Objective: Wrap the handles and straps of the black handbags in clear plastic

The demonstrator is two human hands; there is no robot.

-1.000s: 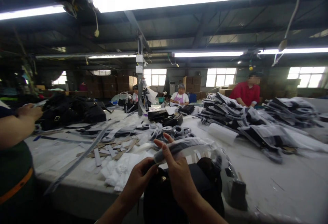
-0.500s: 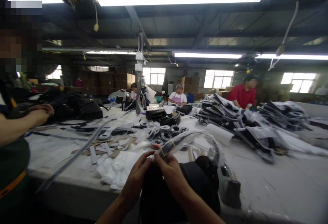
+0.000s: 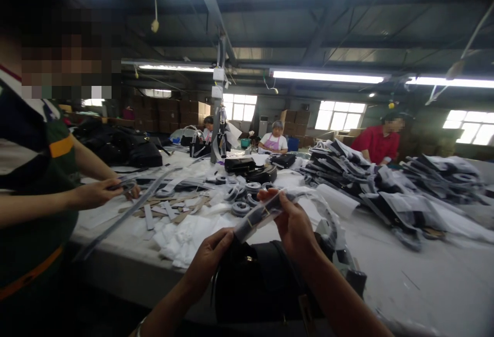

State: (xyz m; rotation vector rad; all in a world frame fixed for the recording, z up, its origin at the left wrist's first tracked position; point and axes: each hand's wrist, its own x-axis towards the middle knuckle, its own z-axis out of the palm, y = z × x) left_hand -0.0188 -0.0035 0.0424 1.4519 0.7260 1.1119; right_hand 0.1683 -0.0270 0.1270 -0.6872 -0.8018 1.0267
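A black handbag (image 3: 254,285) is in front of me at the table's near edge. Its handle strap (image 3: 257,217), wrapped in clear plastic, arches above the bag. My left hand (image 3: 214,254) pinches the strap's lower left end, thumb on top. Farther up the same strap, my right hand (image 3: 294,221) grips it between thumb and fingers. A clear-wrapped part of the handle (image 3: 332,224) curves down on the right, behind my right hand. My right forearm hides some of the bag's right side.
At left a co-worker (image 3: 50,157) holds a thin strip. Coiled wrapped straps (image 3: 250,195), cardboard strips (image 3: 181,208) and crumpled white wrapping (image 3: 185,239) lie ahead. Stacked black pieces (image 3: 339,172) stand at right, a tape dispenser-like object (image 3: 355,278) beside the bag. Other people sit or stand beyond.
My right hand has slid up and right along the strap, away from my left hand. The co-worker at left has leaned in and reached farther over the table. The view has shifted left.
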